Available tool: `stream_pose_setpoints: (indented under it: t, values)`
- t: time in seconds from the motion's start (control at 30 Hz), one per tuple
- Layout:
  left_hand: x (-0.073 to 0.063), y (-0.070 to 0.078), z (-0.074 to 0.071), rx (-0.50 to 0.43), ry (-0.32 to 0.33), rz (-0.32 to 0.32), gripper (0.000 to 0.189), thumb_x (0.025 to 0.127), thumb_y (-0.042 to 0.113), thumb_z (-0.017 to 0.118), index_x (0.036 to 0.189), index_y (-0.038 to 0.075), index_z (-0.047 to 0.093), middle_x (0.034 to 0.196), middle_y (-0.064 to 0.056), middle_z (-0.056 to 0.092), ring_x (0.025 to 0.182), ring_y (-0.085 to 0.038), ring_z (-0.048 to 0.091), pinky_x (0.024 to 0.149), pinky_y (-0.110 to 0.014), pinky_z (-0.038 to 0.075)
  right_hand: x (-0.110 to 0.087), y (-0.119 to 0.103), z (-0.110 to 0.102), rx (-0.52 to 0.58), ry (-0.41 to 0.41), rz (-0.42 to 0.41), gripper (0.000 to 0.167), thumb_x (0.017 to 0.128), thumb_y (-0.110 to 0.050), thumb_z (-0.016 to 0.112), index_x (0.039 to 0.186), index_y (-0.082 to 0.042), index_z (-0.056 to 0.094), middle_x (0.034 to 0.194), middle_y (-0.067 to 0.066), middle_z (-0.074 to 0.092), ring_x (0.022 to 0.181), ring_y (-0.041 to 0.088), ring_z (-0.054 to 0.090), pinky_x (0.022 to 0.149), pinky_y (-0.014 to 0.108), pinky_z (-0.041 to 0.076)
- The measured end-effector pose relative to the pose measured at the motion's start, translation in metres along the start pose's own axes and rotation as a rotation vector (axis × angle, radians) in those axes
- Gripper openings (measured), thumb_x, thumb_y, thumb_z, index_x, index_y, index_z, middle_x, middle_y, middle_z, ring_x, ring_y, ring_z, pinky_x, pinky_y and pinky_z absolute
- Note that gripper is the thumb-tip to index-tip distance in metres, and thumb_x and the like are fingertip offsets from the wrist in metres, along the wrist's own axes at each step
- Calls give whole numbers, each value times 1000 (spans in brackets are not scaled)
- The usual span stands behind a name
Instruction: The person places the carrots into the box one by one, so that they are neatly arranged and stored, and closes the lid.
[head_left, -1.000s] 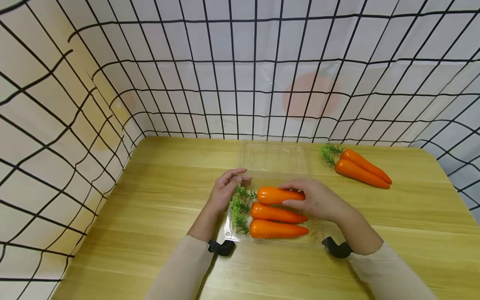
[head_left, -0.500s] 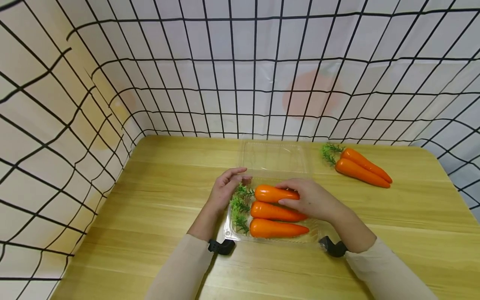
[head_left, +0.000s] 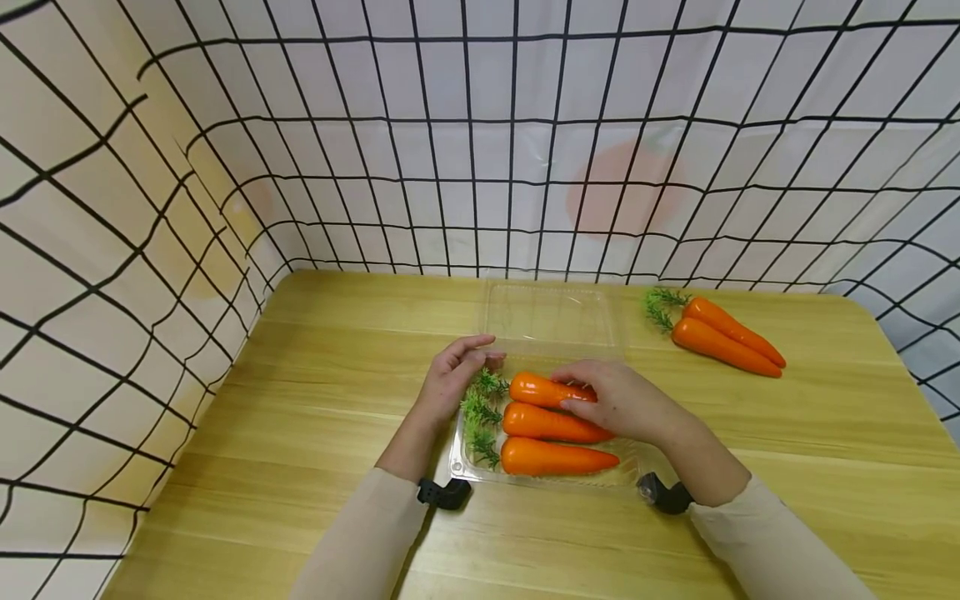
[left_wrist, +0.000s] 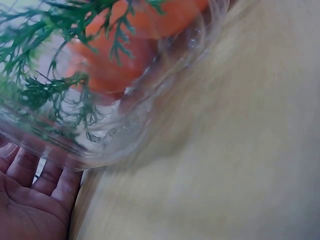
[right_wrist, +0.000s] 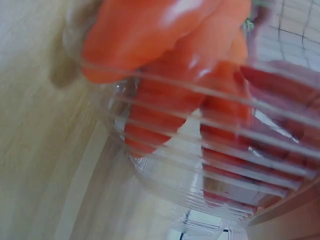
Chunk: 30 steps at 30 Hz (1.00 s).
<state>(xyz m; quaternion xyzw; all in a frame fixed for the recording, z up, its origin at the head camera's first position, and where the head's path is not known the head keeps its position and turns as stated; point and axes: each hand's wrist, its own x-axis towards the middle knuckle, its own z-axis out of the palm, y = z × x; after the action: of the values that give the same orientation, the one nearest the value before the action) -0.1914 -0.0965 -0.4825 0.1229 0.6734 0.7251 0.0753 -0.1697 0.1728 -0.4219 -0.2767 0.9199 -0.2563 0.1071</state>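
Observation:
In the head view, a clear plastic clamshell box [head_left: 461, 473] lies open on the table. Three orange carrots with green leafy tops are side by side in it: a back carrot [head_left: 536, 389], a middle carrot [head_left: 551, 422] and a front carrot [head_left: 555, 457]. My right hand [head_left: 626, 404] grips the back carrot from above, its thumb on the near side; the carrot's tip is hidden under the hand. My left hand [head_left: 446, 385] rests against the box's left end, fingers extended. In the left wrist view, its fingers [left_wrist: 45, 180] touch the outer wall beside the leafy tops [left_wrist: 55, 90].
The box's clear lid [head_left: 551, 312] lies folded back behind it. Two more carrots [head_left: 727, 333] lie together at the back right of the table [head_left: 322, 375]. A black grid-patterned white sheet [head_left: 420, 150] stands along the back and sides.
My right hand has shifted slightly left with the back carrot, which has come into line with the other two. My left hand has stayed at the box's left end.

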Motion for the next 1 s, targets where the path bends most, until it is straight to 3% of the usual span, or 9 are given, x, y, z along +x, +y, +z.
stream_pose_setpoints:
  t: [0.37, 0.63, 0.87, 1.0]
  values:
    - [-1, 2, 1, 12, 3, -9, 39, 107, 13, 48, 141, -4, 52, 130, -33, 64, 120, -42, 65, 117, -48, 43, -11, 2, -10, 175, 11, 112, 34, 100, -23, 66, 132, -12, 67, 129, 6, 71, 116, 28, 67, 99, 51, 56]
    - [0, 2, 0, 26, -1, -13, 41, 107, 14, 48, 142, -7, 50, 132, -33, 63, 122, -41, 64, 117, -48, 43, -19, 4, -17, 225, 29, 122, 34, 100, -24, 66, 132, -13, 67, 128, 4, 72, 119, 27, 66, 102, 53, 54]
    - [0, 1, 0, 33, 8, -16, 39, 106, 15, 48, 141, -2, 53, 130, -32, 64, 123, -43, 63, 117, -48, 43, -28, 10, -24, 256, 101, 129, 29, 100, -21, 67, 127, -12, 69, 121, 5, 73, 113, 24, 67, 101, 53, 54]
    - [0, 0, -1, 36, 3, -12, 40, 106, 15, 48, 141, -4, 52, 130, -33, 64, 123, -45, 62, 117, -49, 43, -32, 15, -30, 247, 137, 161, 29, 100, -22, 67, 127, -12, 69, 121, 5, 73, 112, 24, 67, 98, 47, 57]
